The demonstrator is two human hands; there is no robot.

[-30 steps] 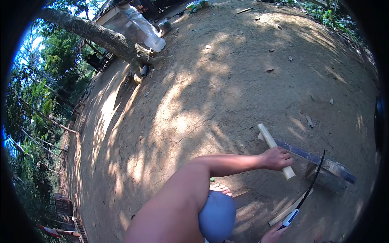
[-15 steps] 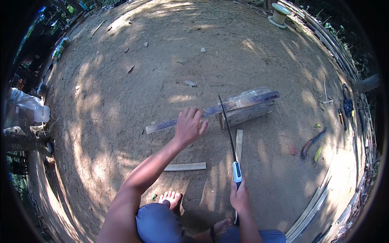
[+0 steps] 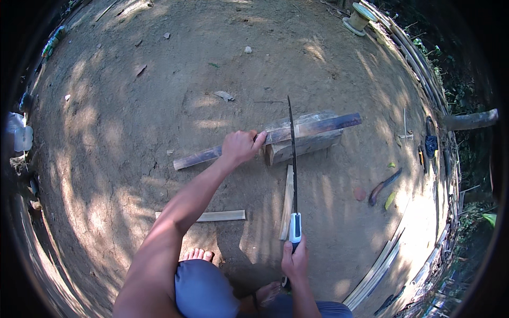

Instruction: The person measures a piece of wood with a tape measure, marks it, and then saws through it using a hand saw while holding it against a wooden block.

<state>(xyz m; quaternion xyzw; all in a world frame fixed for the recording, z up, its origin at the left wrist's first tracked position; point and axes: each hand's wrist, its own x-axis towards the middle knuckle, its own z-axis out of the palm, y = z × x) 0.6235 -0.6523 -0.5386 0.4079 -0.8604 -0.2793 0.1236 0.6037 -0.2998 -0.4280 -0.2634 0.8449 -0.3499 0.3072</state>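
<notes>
A long dark bamboo strip [image 3: 323, 126] lies slantwise across a squared wooden block [image 3: 303, 150] on the ground. My left hand [image 3: 241, 146] is closed round the strip, just left of the block. My right hand [image 3: 295, 259] grips the handle of a pruning saw [image 3: 295, 183] with a white and blue grip. Its long dark blade points away from me and crosses the strip near the block's left part; whether the teeth touch it, I cannot tell. Beneath the blade, a pale bamboo piece [image 3: 287, 206] lies lengthwise. Another pale bamboo piece [image 3: 222, 215] rests under my left forearm.
At the right lie a curved-handled knife [image 3: 384, 187] and a black bundle [image 3: 431, 144]. Several long split strips [image 3: 374, 273] stretch along the lower right. A spool-shaped stand [image 3: 359, 20] is at the far right. My bare foot [image 3: 198, 255] is close to the near pale piece.
My left hand's fingers have closed round the strip from a looser spread. The saw now stands straighter, its blade over the strip. The whole view has shifted, moving the scene leftward.
</notes>
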